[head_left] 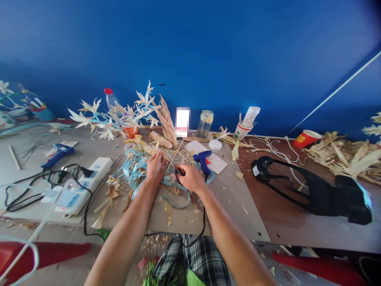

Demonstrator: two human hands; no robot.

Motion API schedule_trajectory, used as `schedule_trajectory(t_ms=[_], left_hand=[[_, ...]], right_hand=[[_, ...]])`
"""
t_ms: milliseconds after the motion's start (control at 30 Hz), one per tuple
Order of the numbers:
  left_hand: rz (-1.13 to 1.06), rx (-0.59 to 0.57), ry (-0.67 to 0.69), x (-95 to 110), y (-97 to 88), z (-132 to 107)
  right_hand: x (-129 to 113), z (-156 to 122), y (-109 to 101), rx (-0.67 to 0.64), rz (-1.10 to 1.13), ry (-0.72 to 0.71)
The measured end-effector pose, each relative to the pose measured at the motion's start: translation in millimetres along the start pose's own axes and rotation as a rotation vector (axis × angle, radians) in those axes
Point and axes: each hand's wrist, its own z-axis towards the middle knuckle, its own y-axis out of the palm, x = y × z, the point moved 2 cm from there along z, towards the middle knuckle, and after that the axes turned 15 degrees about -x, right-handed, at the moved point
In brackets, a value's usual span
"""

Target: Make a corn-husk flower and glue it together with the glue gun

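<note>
My left hand [155, 166] is closed in a pinch over the middle of the littered table. A small pale piece of dried corn husk [157, 146] sticks up at its fingertips, partly hidden by them. My right hand [191, 177] grips scissors [179, 172] by their dark handles. The blades point up and left, close beside the left fingers. Light blue ribbon [130, 170] lies in loops around and left of the left hand. Just beyond the right hand lies a blue glue gun [203, 160] on white card [218, 163]. A corn cob [161, 140] rests behind the left hand.
Husk flowers [111, 115] on blue stems stand at back left. A white power strip [86, 186] with black cables lies left, near a second blue glue gun [58, 154]. A glass jar [205, 123] stands behind. A black strapped device [315, 190] and red cup [307, 138] are right.
</note>
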Motion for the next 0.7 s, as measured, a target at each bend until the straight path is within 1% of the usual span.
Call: schedule_trajectory(t_ms=[133, 267, 367, 567, 633, 700], left_hand=[[-0.003, 0.004, 0.003, -1.4, -1.8, 1.2], [-0.021, -0.020, 0.021, -0.7, -1.3, 1.1], [-0.020, -0.008, 0.024, 0.2, -0.6, 0.4], [-0.030, -0.022, 0.020, 0.7, 0.3, -0.6], [-0.039, -0.025, 0.017, 0.3, -0.1, -0.4], [-0.045, -0.020, 0.021, 0.1, -0.6, -0.1]], right_hand=[[-2.7, -1.7, -2.5, -0.035, 0.051, -0.009], [-2.8, -2.2, -4.1, -0.064, 0.043, -0.020], [-0.9, -1.3, -4.1, -0.076, 0.041, -0.021], [1.0, -0.2, -5.7, 0.010, 0.151, 0.065], [0.2, -0.6, -5.7, 0.011, 0.178, 0.075], [-0.6, -1.0, -4.8, -0.001, 0.157, 0.059]])
